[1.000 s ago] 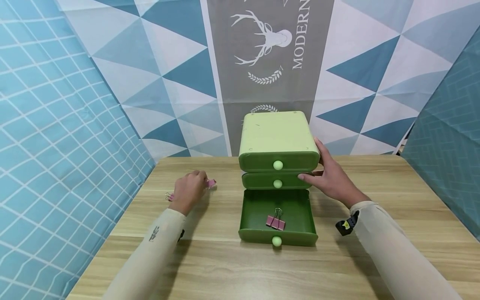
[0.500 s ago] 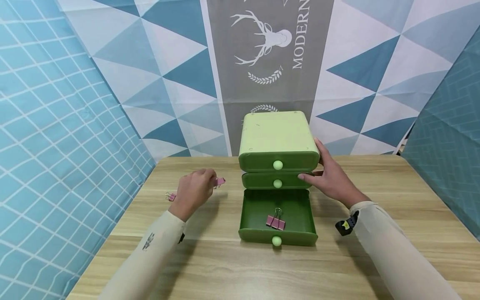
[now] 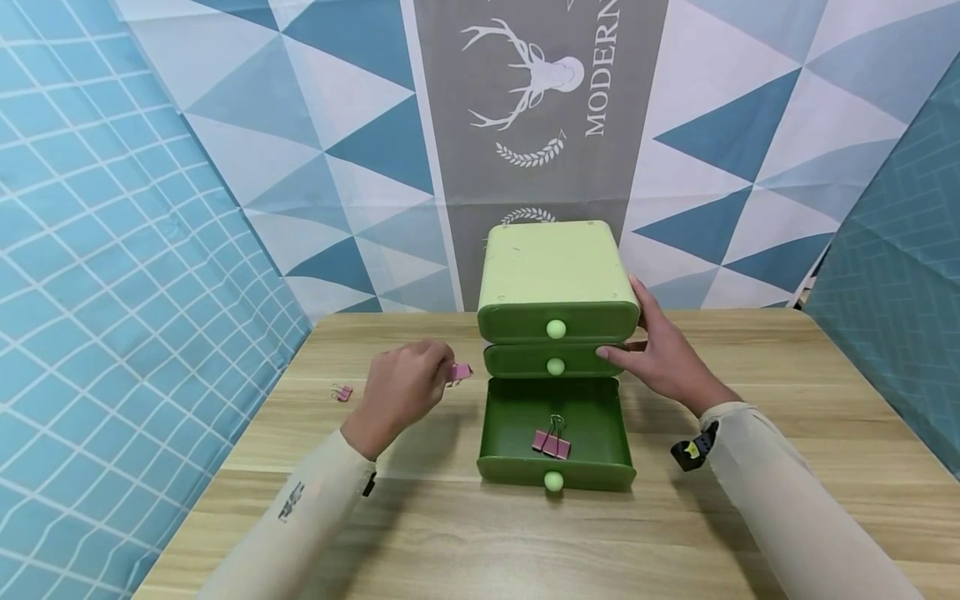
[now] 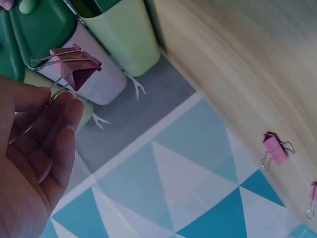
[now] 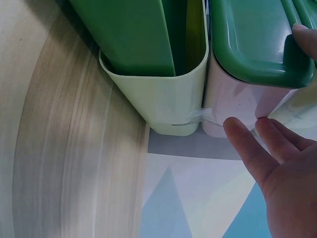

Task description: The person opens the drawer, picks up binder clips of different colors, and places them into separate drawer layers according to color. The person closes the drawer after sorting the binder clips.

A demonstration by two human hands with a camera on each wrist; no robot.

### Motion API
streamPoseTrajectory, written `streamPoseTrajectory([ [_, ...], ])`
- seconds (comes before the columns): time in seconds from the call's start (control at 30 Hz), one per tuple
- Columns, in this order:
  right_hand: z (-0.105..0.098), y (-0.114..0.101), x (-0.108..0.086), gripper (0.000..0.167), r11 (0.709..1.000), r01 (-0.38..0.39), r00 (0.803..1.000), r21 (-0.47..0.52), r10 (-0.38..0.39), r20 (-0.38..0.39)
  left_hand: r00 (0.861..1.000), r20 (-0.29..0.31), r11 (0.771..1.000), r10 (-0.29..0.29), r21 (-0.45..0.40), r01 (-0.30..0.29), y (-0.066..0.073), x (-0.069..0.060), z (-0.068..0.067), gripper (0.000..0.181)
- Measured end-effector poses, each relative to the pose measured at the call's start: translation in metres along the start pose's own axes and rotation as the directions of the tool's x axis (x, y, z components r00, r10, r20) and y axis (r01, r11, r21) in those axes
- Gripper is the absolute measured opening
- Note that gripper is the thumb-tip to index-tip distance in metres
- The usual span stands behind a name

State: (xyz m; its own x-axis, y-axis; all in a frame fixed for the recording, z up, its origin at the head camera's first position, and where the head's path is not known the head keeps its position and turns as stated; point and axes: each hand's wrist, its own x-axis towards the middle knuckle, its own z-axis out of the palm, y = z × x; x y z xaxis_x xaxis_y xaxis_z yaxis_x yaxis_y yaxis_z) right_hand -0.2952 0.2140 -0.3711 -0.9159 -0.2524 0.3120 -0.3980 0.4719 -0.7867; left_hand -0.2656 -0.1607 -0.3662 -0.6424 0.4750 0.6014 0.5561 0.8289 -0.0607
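My left hand [image 3: 407,385] pinches a pink binder clip [image 4: 77,68] by one wire handle, above the table left of the drawer unit. The unit [image 3: 557,262] has a light green top and three dark green drawers with round knobs. Its bottom drawer [image 3: 597,417] is pulled out, and another pink binder clip [image 3: 551,444] lies inside. My right hand [image 3: 667,360] touches the unit's right side with extended fingers [image 5: 247,146], the thumb on the middle drawer's front [image 3: 517,362]. The upper two drawers are in.
On the table's left part lies a loose pink binder clip [image 3: 342,392]. The left wrist view shows two loose ones, the nearer clip [image 4: 275,148] and one cut by the frame edge [image 4: 314,192]. Patterned cloth [image 3: 360,150] hangs behind the wooden table [image 3: 420,533].
My left hand has moved right toward the drawer unit with the pinched binder clip, uncovering the loose clip on the left. My right hand stays on the unit.
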Motion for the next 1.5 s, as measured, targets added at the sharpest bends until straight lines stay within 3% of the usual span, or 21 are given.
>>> streamPoseTrajectory([
  [0.23,0.001,0.010,0.004,0.111,1.000,0.000,1.000,-0.018,0.000,-0.008,0.999,-0.018,0.999,0.044,-0.003,-0.044,0.010,0.001,-0.003,0.011],
  [0.7,0.000,0.015,0.003,0.110,0.999,0.033,0.999,-0.015,-0.033,-0.014,0.998,-0.018,0.997,0.065,-0.030,-0.065,0.036,0.006,0.002,0.011],
  [1.1,-0.001,0.017,0.004,0.110,1.000,0.023,1.000,-0.011,-0.023,-0.020,0.999,0.021,0.998,0.046,-0.041,-0.045,0.058,0.012,0.017,0.007],
  [1.5,0.000,0.017,0.003,0.107,1.000,0.028,0.999,-0.004,-0.028,-0.019,0.991,0.088,0.994,0.104,0.027,-0.106,0.081,0.025,0.043,0.017],
])
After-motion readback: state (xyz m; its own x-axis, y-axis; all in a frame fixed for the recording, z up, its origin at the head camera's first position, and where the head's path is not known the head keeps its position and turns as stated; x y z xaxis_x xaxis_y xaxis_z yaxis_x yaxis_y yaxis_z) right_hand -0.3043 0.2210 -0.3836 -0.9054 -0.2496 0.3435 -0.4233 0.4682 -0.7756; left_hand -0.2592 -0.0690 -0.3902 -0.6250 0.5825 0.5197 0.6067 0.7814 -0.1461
